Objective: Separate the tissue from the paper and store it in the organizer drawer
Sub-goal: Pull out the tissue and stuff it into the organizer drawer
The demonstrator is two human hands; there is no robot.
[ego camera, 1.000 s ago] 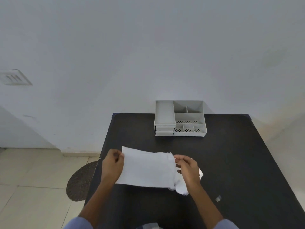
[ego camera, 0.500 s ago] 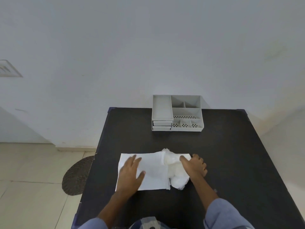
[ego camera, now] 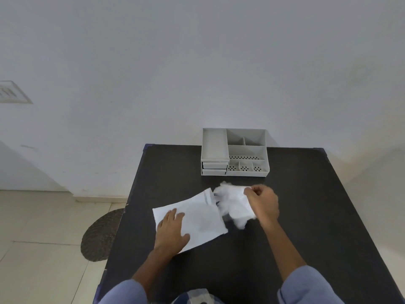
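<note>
A: Tissue (ego camera: 233, 204) is what the right hand (ego camera: 263, 205) has hold of, bunched into a loose white wad, fingers closed around its right side. It sits at the right edge of the paper (ego camera: 197, 218), touching or just overlapping that corner; I can't tell whether it is lifted clear of the table (ego camera: 306, 216).

B: And the left hand (ego camera: 172, 230)?

A: Flat, fingers spread, palm pressing the lower left part of the paper onto the dark top. It grips nothing; it only pins the sheet down.

B: How will the wad behave when carried?

A: Very light and soft, I'd judge. It crumples under any squeeze and won't keep a shape, so it can trail loose ends or tear if tugged against the sheet. A gentle full-hand gather around its middle looks better than a pinch on one corner.

B: The paper?

A: Stiffer, thin, and likely to slide on the smooth top, which is why the flat palm helps. One corner near the wad curls upward.

B: Where does it have to go?

A: The organizer (ego camera: 234, 152) stands at the far edge of the table against the wall, well apart from the hands. Its two drawers (ego camera: 214, 168) are stacked at the lower left front and both look closed, so one must be pulled out first. The soft wad should compress to fit, though stray bits could catch on the drawer's edge.
</note>
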